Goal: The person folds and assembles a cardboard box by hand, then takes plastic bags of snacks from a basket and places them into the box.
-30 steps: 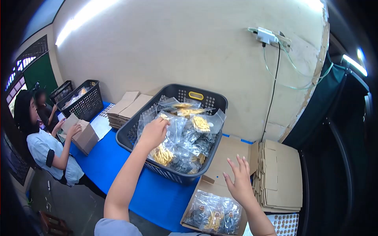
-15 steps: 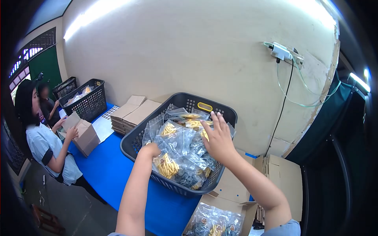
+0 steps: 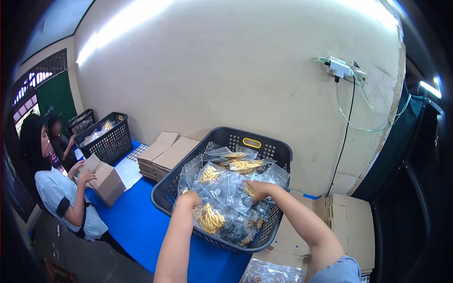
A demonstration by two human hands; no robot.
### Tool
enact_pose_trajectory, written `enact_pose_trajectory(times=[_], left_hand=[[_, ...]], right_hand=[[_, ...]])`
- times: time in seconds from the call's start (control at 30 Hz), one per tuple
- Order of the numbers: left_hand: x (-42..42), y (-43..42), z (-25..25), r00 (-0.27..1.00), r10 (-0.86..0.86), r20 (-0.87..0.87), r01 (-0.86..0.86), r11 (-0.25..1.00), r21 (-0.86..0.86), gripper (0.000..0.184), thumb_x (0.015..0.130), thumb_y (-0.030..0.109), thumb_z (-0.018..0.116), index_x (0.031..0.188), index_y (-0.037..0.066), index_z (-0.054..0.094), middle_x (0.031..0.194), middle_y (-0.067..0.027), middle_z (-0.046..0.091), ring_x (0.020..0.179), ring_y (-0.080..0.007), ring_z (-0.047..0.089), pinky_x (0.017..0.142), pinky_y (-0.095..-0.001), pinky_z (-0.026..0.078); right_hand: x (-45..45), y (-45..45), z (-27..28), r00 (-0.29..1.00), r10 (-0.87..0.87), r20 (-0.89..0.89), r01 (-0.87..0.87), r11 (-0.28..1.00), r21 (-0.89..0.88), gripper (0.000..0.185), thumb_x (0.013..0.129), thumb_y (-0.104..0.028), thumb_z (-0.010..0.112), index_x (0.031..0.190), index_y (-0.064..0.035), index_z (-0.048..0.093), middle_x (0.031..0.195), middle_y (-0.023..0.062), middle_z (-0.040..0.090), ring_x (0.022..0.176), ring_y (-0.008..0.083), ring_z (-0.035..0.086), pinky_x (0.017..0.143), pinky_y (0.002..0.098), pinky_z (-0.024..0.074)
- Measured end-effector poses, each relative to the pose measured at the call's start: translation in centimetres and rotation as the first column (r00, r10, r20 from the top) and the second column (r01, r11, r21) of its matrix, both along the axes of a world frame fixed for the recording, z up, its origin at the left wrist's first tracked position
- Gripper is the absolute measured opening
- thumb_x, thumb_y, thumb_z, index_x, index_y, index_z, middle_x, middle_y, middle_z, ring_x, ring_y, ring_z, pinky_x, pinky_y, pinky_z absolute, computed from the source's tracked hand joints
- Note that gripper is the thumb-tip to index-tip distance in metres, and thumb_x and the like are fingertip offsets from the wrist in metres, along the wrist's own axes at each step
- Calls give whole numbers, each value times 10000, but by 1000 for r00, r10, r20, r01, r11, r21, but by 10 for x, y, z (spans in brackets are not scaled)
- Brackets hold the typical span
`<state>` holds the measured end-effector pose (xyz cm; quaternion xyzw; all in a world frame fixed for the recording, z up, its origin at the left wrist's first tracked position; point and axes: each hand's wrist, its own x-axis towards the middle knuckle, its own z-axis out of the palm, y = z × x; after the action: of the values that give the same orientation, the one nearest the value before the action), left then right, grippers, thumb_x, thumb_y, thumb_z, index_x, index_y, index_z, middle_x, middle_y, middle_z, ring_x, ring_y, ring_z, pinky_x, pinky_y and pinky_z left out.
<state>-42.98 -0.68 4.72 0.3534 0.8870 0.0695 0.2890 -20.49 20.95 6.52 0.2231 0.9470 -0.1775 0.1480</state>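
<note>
A dark plastic basket (image 3: 163,200) with a yellow-rimmed handle hole stands on the blue table (image 3: 141,236), filled with clear bags (image 3: 210,218) of yellow and dark grey pieces. Inside its left part, my left hand (image 3: 189,199) is at the bags with curled fingers; what they grip is hidden. My right hand (image 3: 260,190) reaches into the right part, fingers bent down among the bags, their hold too small to make out. At the bottom edge, an open cardboard box (image 3: 283,254) holds more clear bags (image 3: 273,272).
Folded cardboard stacks lie left of the basket (image 3: 172,153) and at the right (image 3: 351,226). A co-worker (image 3: 71,198) at the left handles a carton (image 3: 107,185); another person (image 3: 59,139) is behind. More dark baskets (image 3: 111,141) stand along the wall. A cable (image 3: 347,127) hangs there.
My right hand has gone from above the cardboard box into the basket, its spread fingers now bent. My left hand has moved to the basket's left part. The view has shifted.
</note>
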Motion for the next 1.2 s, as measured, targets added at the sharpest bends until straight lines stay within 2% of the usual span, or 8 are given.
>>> enact_pose_trajectory(times=[0.23,0.4,0.63,0.73,0.93,1.03,1.1,1.2], left_hand=[[-9,1,-8,996,-43,-81,54,988,144,352,823,302,532,995,33,681,984,-184,678,932,-328,651,828,-423,498],[16,-13,21,922,65,-382,129,877,462,276,846,271,516,978,76,659,893,-188,675,896,-358,642,797,-447,505],[78,-33,83,963,141,-229,147,435,888,350,980,323,376,950,78,625,789,-150,662,742,-316,652,667,-418,493],[123,-45,84,952,-273,134,-93,161,983,571,996,470,266,991,25,624,837,-118,648,724,-222,624,711,-357,488],[303,-90,44,430,-786,444,-94,450,888,347,968,141,447,1290,18,481,1259,-131,522,1119,-170,506,938,-300,405],[347,-89,-62,93,-709,699,-174,679,713,818,921,559,449,1470,33,148,1472,-117,279,1375,-202,237,1101,-331,215],[372,-107,-48,-136,-704,697,-295,701,650,852,921,521,485,1486,78,26,1511,-107,206,1393,-233,224,1106,-353,210],[386,-123,-58,-206,-812,546,-278,584,763,855,917,395,566,1491,128,-9,1523,-111,188,1398,-266,232,1105,-385,232]], right_hand=[[37,-34,58,908,-33,-417,-31,989,-146,824,711,-182,691,1426,-86,292,1286,186,486,1165,266,503,989,368,403],[88,-55,116,382,-409,-829,13,899,-437,597,766,-128,662,1310,-11,447,1161,155,590,1074,215,572,922,318,448],[202,-143,163,3,-626,-779,-169,768,-618,626,803,-65,672,1340,7,359,1178,138,578,1096,183,560,911,313,458],[244,-173,132,-116,-726,-677,-193,685,-702,619,819,-20,639,1339,-9,304,1193,135,554,1099,204,559,904,323,469],[287,-245,59,-181,-906,-384,-335,424,-842,556,863,-9,595,1332,-59,300,1240,114,492,1117,233,547,909,347,481],[291,-274,13,-229,-942,-245,-380,318,-869,399,931,-125,562,1275,-92,362,1199,73,515,1084,194,554,873,341,493],[326,-256,-38,-233,-894,-384,-15,398,-917,212,965,-214,528,1116,-93,440,1090,30,560,970,117,569,769,267,495],[352,-263,13,-494,-817,-299,-89,389,-917,235,968,-247,525,1120,-86,445,1043,19,574,927,104,572,725,232,482]])
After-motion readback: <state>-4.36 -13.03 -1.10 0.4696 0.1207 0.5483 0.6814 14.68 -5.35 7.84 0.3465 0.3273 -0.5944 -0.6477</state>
